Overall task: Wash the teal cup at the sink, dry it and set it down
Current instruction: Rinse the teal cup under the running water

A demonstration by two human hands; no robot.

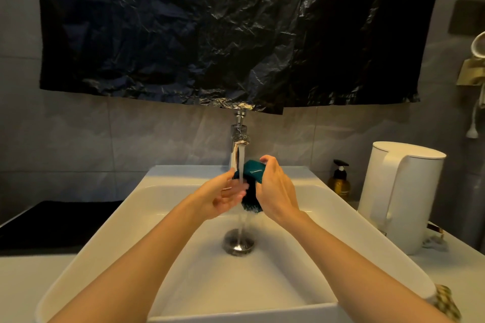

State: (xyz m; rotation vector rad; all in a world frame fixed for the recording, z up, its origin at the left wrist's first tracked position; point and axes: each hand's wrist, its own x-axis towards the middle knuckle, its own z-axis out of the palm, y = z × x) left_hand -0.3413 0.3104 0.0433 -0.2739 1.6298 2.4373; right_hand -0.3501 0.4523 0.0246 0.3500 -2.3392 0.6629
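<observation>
Two hands meet over the middle of the white sink, and the teal cup is between them, just under the tap. The cup is tilted, with one flat shiny face turned up. Its lower part is dark and wet, and I cannot tell which way its mouth points. It is held in the air above the drain, apart from the basin floor.

The right hand is on the right side of the cup, with its fingers curled over the top and gripping it. The left hand is on the left side, with its palm turned toward the cup. Its fingers are mostly straight and a little blurred, and they touch the side of the cup where the water runs. It grips nothing.

The water stream falls from the tap, passes the left edge of the cup and the left fingers, and goes down to the drain.

Behind the tap a large crumpled black plastic sheet hangs on the wall, and its lower edge covers the top of the tap. On the right of the sink stand a small amber pump bottle and a white kettle, both well apart from the hands. On the left of the sink lies a black mat. A checked cloth is at the near right corner of the sink.
</observation>
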